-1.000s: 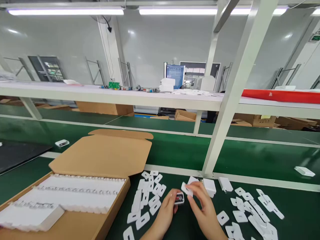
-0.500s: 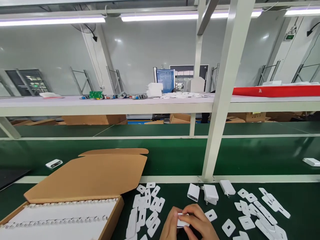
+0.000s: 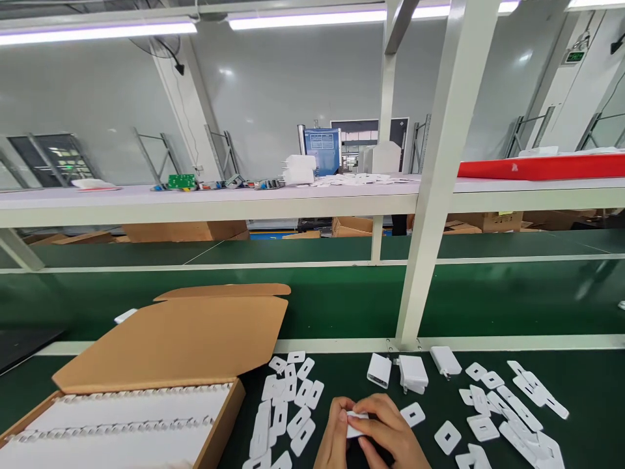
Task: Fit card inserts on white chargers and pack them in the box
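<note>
A small white piece (image 3: 356,425) is held between both hands at the bottom centre. My left hand (image 3: 336,435) pinches its left side, and my right hand (image 3: 388,431) grips it from the right with thumb and fingers. Part of the piece is hidden by the fingers. To the left of the hands lies a scattered pile of flat white slotted pieces (image 3: 301,436). White adapter blocks (image 3: 413,374) stand just beyond the hands. More flat white pieces (image 3: 518,409) are spread at the right.
An open cardboard box (image 3: 225,417) with white contents in rows sits at the left, its lid (image 3: 185,345) raised behind. A slanted white post (image 3: 432,176) rises beyond the adapters. The shelf (image 3: 209,212) carries a red item (image 3: 541,168) and a green board.
The view has shifted slightly. The white object behind the box lid is now mostly hidden, and the one at the far right has nearly left view. Both hands still hold the small piece.
</note>
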`<state>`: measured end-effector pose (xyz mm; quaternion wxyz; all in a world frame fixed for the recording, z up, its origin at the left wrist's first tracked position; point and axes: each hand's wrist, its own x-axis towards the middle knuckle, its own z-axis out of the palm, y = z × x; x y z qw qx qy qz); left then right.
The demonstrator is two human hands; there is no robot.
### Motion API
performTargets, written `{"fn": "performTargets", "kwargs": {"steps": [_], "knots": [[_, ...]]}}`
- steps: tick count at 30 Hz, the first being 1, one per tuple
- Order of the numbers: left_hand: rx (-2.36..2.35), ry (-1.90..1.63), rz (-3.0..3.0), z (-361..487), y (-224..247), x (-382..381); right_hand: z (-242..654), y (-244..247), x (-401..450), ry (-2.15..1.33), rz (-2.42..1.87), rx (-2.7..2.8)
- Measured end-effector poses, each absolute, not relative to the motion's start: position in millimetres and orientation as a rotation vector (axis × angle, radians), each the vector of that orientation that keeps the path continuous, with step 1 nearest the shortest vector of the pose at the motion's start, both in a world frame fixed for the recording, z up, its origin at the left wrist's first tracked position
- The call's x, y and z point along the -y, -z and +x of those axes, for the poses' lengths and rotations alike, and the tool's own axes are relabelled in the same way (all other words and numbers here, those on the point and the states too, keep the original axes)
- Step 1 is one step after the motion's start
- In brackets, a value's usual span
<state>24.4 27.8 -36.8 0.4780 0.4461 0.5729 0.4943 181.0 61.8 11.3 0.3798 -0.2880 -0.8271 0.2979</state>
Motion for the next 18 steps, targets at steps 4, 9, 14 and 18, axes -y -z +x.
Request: {"fn": "performTargets", "kwargs": {"steps": [4,9,14,18], "knots": [[-1.327,-1.257,1.149,15.6,25.9,-21.2,182.8,-11.1,-54.0,-0.933,-0.971,1.897],[-1.316,-1.271,1.254,6.5,15.6,-14.8,179.5,-13.1,-45.0,-1.219,-1.132,1.730],[-1.237,-1.244,1.297,8.7,17.6,-12.4,171.0,-13.2,-40.0,-1.417,-1.070,1.716],[-1.199,-1.211,1.323,8.4,22.4,-12.2,168.5,-12.4,-40.8,-1.458,-1.018,1.640]]}}
